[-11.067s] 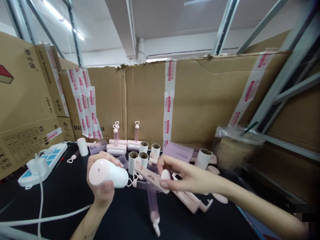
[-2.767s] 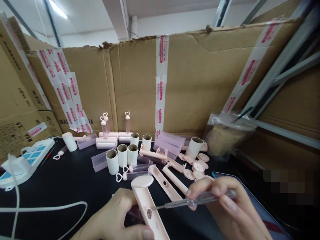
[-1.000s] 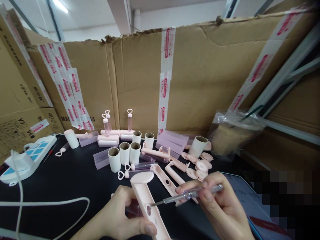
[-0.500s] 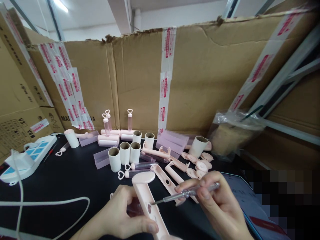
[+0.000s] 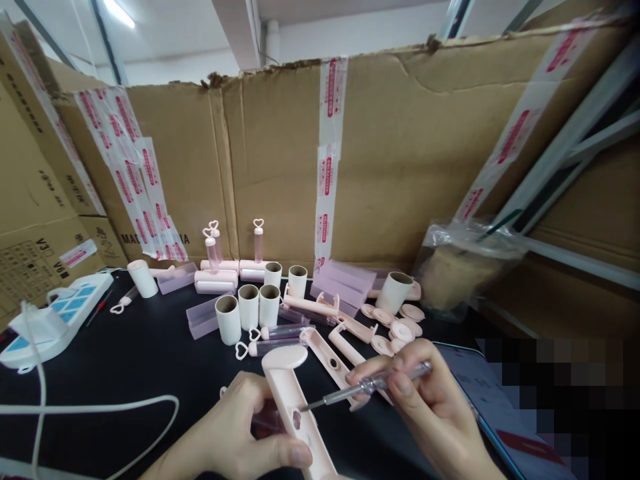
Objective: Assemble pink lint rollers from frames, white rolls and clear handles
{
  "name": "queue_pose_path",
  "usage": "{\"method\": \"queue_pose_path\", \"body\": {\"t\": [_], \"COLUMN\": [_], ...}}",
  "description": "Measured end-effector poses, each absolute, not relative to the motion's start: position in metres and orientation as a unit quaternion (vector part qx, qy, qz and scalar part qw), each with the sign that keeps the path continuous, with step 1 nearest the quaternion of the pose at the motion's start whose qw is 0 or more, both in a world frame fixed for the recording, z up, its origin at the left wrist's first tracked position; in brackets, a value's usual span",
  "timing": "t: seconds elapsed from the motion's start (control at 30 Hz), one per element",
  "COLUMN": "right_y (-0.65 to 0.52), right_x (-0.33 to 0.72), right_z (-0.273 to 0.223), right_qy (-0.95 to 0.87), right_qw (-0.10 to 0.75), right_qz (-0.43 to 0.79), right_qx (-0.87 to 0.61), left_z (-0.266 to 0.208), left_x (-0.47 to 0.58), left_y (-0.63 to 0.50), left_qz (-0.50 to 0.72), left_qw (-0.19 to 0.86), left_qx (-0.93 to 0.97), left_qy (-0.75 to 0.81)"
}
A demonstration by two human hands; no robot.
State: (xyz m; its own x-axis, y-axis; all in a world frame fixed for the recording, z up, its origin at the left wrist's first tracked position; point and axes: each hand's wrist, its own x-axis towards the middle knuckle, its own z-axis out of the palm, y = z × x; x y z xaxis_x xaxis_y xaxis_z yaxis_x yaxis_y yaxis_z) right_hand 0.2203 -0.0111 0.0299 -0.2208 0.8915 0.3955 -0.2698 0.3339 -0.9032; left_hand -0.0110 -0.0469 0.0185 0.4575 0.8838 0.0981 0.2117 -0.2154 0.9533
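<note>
My left hand (image 5: 250, 427) is closed around a pale pink plastic holder (image 5: 285, 385), a long trough with a rounded end plate and an oval hole. Behind it, partly hidden by my fingers, is a clear purplish piece. Between the fingers of my right hand (image 5: 425, 400) is a screwdriver (image 5: 373, 385) with a clear handle, its metal tip at the edge of the oval hole. Just beyond lie another pink holder with a hole (image 5: 330, 360) and transparent tubes with heart-shaped rings (image 5: 280, 347).
Several white cardboard tubes (image 5: 229, 321) stand mid-table, near purple translucent trays (image 5: 345, 283) and a pile of pink discs (image 5: 400, 330). A power strip (image 5: 60, 320) with a white cable is at left. On the right are a phone-like device (image 5: 480, 387) and a bagged drink cup (image 5: 455, 273).
Both hands, the holder and the screwdriver sit slightly further left in view, as does the background. The screwdriver tip stays at the hole; both grips look the same.
</note>
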Motion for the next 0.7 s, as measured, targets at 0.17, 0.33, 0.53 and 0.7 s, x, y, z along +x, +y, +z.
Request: {"method": "queue_pose_path", "body": {"t": [0.17,0.33,0.53,0.7], "right_y": [-0.0091,-0.0050,-0.0046,-0.0056], "right_x": [0.2195,0.2210,0.2200,0.2174], "right_z": [0.0280,0.0244,0.0242,0.0239], "right_qy": [-0.582,-0.590,-0.589,-0.584], "right_qw": [0.559,0.549,0.551,0.541], "right_qz": [0.525,0.529,0.526,0.545], "right_qx": [-0.270,-0.266,-0.271,-0.263], "left_z": [0.0153,0.0187,0.0185,0.0192], "left_x": [-0.0099,-0.0075,-0.0060,-0.0064], "left_y": [-0.0460,-0.0441,-0.0420,-0.0415], "left_qz": [0.352,0.357,0.366,0.359], "left_qw": [0.547,0.563,0.582,0.596], "left_qx": [0.658,0.643,0.627,0.622], "left_qy": [0.379,0.376,0.366,0.359]}}
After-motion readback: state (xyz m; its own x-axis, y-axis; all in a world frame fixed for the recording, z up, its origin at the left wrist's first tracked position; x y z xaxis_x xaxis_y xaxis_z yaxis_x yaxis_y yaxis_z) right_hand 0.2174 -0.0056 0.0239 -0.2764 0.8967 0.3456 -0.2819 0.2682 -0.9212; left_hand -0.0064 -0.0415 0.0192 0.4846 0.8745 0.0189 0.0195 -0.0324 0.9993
